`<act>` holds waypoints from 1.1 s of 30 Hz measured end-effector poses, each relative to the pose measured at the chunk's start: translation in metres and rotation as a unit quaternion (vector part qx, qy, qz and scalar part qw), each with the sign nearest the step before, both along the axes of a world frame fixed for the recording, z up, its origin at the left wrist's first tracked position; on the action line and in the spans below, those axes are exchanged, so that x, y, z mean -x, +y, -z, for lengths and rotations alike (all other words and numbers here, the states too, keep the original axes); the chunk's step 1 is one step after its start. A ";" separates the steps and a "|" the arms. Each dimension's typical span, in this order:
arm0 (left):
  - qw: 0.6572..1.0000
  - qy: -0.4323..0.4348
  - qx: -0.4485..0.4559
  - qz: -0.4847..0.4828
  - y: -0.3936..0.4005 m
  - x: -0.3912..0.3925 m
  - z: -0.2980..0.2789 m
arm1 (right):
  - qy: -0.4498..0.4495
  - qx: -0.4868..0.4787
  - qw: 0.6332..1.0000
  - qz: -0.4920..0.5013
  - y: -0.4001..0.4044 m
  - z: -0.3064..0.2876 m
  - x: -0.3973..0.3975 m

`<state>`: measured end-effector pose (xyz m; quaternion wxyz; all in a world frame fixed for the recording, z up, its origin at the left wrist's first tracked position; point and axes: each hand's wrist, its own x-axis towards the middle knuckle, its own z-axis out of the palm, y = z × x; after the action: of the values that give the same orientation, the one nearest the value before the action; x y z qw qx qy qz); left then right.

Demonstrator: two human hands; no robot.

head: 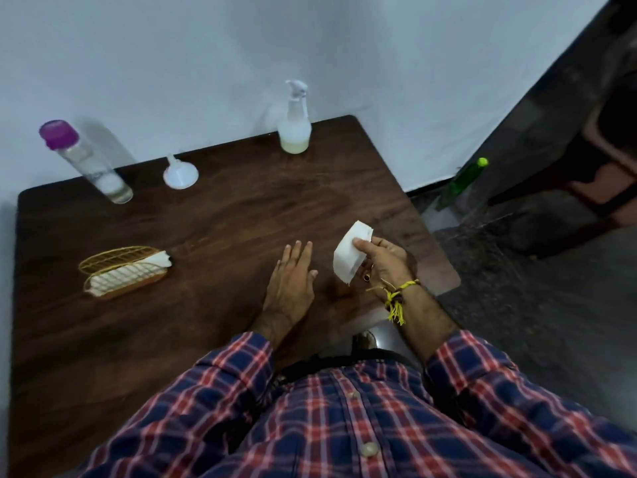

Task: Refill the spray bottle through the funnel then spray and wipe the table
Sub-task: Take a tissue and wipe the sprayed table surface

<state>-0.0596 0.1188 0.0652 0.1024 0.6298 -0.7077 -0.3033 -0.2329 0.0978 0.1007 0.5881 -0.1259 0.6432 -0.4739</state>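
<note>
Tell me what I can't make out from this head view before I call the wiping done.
- Table: near edge and front strip hidden behind the plaid shirt; wet or dry patches lost in dim blur.
- Tissue in the right hand: far face turned away.
- Purple-capped bottle: liquid level blurred.
- Surface beneath the flat left hand.

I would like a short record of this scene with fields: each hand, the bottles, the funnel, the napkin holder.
left hand: open, flat on the table
right hand: pinches a white tissue, above the table
spray bottle: upright at far edge, head on, pale liquid low
clear bottle: purple cap on, far left
funnel: mouth down, between the bottles
napkin holder: left, holds white napkins
</note>
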 end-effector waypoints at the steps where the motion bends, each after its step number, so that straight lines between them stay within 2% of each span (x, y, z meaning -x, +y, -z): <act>1: 1.000 0.007 0.005 0.009 -0.003 0.005 -0.001 | 0.008 0.004 1.000 0.012 0.001 -0.003 0.004; 7: 0.998 0.002 0.014 0.061 -0.020 0.041 -0.008 | 0.040 0.025 0.998 0.047 -0.001 -0.016 0.028; 11: 0.996 -0.008 0.023 0.083 -0.037 0.070 -0.009 | 0.030 0.035 0.997 0.061 -0.013 -0.018 0.047; 14: 0.996 -0.028 -0.005 0.087 -0.054 0.094 -0.006 | 0.041 0.038 0.996 0.073 -0.026 -0.010 0.071; 19: 0.992 -0.072 -0.079 0.074 -0.102 0.157 0.011 | 0.117 0.053 0.988 0.087 -0.057 0.003 0.146; 23: 0.990 -0.095 -0.089 0.059 -0.156 0.229 0.032 | 0.140 0.067 0.982 0.104 -0.092 0.014 0.221; 26: 0.989 -0.118 -0.089 0.025 -0.200 0.279 0.049 | 0.140 0.052 0.983 0.106 -0.123 0.029 0.275; 29: 0.983 -0.152 -0.084 -0.058 -0.229 0.308 0.068 | 0.158 0.026 0.983 0.084 -0.154 0.048 0.314; 33: 0.965 -0.207 -0.017 -0.159 -0.240 0.332 0.086 | 0.161 0.001 0.985 0.053 -0.207 0.085 0.339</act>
<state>-0.3917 -0.1208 -0.0210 -0.0096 0.7849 -0.5990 -0.1583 -0.5723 -0.1096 0.0161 0.4502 -0.1665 0.7353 -0.4784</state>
